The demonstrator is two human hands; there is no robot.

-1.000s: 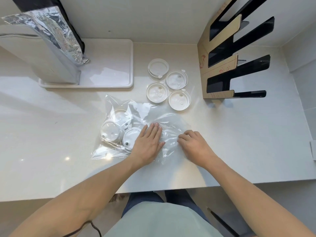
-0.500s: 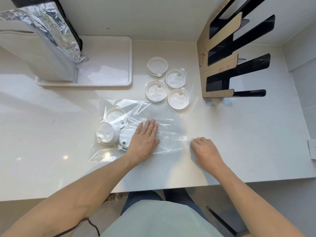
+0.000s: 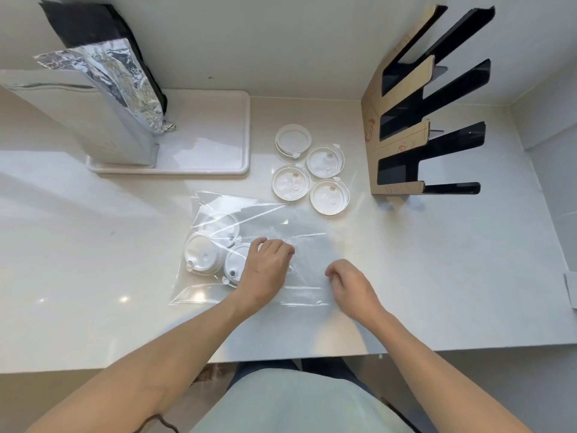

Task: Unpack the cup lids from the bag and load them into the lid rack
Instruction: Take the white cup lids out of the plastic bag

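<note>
A clear plastic bag lies flat on the white counter with three white cup lids bunched in its left end. My left hand rests on the bag beside those lids, its fingers curled into the film. At the bag's right edge my right hand has its fingers curled and pinches the plastic. Several loose lids lie on the counter behind the bag. The black lid rack, partly covered in brown protective paper, stands at the back right with nothing in its slots.
A white tray sits at the back left and holds a tall silver foil pouch. The wall runs along the back and the right side. The counter's front edge is close to my body.
My left hand's fingers went from flat to curled on the bag. My right hand left the bag, moved right, then came back to its right edge. The bag film has flattened out.
</note>
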